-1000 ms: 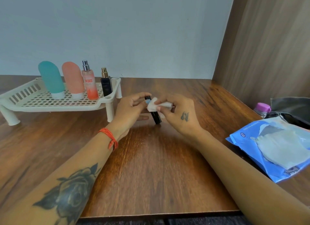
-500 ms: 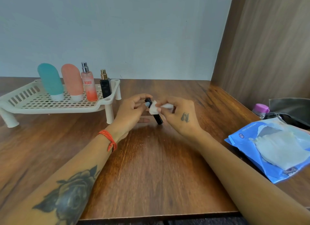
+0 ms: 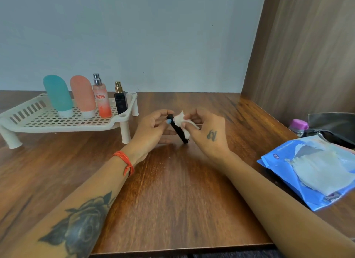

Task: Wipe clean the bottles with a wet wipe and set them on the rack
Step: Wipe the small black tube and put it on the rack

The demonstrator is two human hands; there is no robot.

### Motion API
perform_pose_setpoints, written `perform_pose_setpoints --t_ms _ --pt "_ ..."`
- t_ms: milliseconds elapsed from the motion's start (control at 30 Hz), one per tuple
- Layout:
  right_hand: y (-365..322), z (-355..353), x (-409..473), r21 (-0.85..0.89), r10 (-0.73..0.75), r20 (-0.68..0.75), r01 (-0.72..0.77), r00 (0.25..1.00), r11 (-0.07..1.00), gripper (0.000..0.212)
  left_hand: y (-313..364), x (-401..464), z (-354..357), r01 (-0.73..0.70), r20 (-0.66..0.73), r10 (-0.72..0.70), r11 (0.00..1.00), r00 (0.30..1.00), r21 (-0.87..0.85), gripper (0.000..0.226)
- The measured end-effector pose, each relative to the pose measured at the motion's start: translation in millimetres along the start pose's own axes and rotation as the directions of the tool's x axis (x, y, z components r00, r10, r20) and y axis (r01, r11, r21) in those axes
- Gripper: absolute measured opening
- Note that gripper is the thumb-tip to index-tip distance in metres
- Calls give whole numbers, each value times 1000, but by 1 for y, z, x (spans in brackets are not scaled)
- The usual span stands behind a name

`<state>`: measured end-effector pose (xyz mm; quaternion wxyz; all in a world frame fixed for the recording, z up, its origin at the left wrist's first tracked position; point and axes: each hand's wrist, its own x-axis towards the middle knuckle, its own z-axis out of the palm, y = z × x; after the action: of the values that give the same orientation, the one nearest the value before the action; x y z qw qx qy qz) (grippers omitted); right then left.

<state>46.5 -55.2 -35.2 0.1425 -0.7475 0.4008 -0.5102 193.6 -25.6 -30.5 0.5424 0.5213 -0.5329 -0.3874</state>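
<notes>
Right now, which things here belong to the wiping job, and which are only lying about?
Belong to the job:
- slim black bottle, held by left hand
- wet wipe, pinched by right hand
- rack with four bottles
- blue wipes pack

Lying about:
- purple-capped bottle
- dark pouch

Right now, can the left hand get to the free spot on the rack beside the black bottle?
Probably yes: the left hand is close to the rack, with only bare table between.
</notes>
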Motion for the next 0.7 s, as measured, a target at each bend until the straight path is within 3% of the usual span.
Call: perform_pose_setpoints --t_ms 100,233,467,600,700 --pt "2 8 -1 -26 -67 44 69 997 997 9 0 -3 3 8 48 -6 1000 999 -30 28" --pt "6 4 -2 49 -34 99 30 995 998 7 -2 -3 2 0 53 4 997 999 -76 30" --pt "6 -14 0 -133 166 306 -131 937 982 22 2 -1 1 17 23 -15 994 1000 -111 24" --pt "-4 -2 -3 34 58 35 -60 998 998 9 0 0 1 -7 19 8 999 1000 -47 20" --pt "-6 8 -3 67 -15 11 14 1000 998 8 -1 -1 2 -15 36 18 998 999 -65 22"
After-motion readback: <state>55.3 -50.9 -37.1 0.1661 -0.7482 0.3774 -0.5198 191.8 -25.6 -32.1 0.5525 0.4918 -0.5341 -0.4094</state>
